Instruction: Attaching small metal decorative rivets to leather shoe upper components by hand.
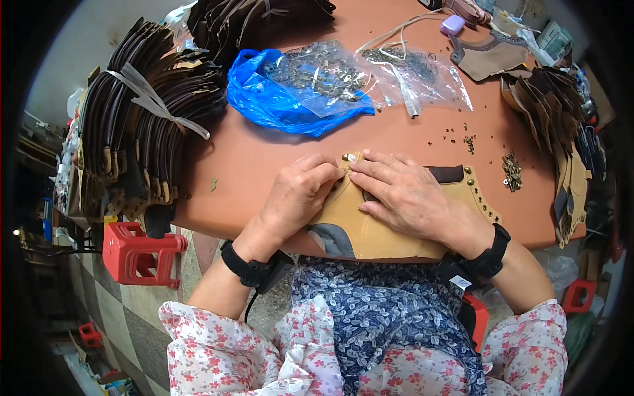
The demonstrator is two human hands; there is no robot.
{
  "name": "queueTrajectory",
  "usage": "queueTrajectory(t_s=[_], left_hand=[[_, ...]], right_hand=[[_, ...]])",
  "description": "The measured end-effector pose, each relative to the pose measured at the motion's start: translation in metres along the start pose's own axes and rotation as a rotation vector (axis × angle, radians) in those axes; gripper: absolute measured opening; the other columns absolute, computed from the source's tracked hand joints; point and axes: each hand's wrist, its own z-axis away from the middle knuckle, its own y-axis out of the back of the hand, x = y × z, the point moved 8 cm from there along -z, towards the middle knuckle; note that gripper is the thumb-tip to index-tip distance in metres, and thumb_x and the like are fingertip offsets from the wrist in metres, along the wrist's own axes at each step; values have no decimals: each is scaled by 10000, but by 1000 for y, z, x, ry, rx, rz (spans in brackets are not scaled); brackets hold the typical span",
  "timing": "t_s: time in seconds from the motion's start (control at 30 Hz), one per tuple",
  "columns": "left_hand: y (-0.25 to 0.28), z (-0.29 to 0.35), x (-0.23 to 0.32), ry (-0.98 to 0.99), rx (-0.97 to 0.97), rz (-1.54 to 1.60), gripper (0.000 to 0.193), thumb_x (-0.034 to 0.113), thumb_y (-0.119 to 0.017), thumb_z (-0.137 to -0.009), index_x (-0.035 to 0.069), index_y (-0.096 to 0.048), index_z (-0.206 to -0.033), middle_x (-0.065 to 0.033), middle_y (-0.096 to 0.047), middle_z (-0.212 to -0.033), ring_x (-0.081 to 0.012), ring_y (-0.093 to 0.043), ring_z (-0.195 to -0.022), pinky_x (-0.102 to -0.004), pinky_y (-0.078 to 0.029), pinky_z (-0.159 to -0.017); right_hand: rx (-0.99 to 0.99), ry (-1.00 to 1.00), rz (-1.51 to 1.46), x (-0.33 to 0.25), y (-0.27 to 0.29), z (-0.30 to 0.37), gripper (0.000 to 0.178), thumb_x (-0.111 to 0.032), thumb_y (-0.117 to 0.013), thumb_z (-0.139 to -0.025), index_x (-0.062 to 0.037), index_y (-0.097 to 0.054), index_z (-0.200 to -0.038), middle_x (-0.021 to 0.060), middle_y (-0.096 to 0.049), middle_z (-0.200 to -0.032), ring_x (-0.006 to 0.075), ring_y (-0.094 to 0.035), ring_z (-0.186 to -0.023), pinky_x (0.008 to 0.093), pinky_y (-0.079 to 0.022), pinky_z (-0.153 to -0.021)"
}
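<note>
A tan leather shoe upper [403,232], with a dark band and a grey patch, lies at the table's near edge in front of me. Brass eyelets [481,196] run down its right edge, and a brass hook [347,158] sits at its top point. My left hand [300,191] is closed in a pinch at the left slanting edge; whatever is between the fingertips is hidden. Across the upper's middle lies my right hand [403,191], fingers stretched out, tips near that same edge and pressing on the leather.
Tied stacks of dark uppers [145,112] stand at the left, with another pile [551,125] at the right. A blue plastic bag [277,112] and clear bags of metal fittings [323,72] lie beyond my hands. Loose fittings [512,173] are heaped at right. A red stool [142,254] stands below left.
</note>
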Motion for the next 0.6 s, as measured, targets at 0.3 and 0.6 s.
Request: queueTrajectory(t_s=[0.3,0.6], left_hand=[[0,-5,0,46,-20,26,115,11,-699,-857,28,-695,-970,-132,-696,-936,-301,-691,-827,-360,-547,-727],[0,-9,-5,107,-19,123,72,46,-709,-857,36,-711,-928,-134,-687,-868,-328,-681,-812,-391,-543,-709]], right_hand=[[25,5,77,-4,-3,-2,378,-251,-693,-882,-39,-653,-1193,116,-617,-1300,292,-523,-1298,467,-416,-1051],[70,-39,-44,2,-2,1,378,-248,-709,-871,-37,-647,-1178,127,-642,-1247,311,-539,-1283,462,-420,-1045]])
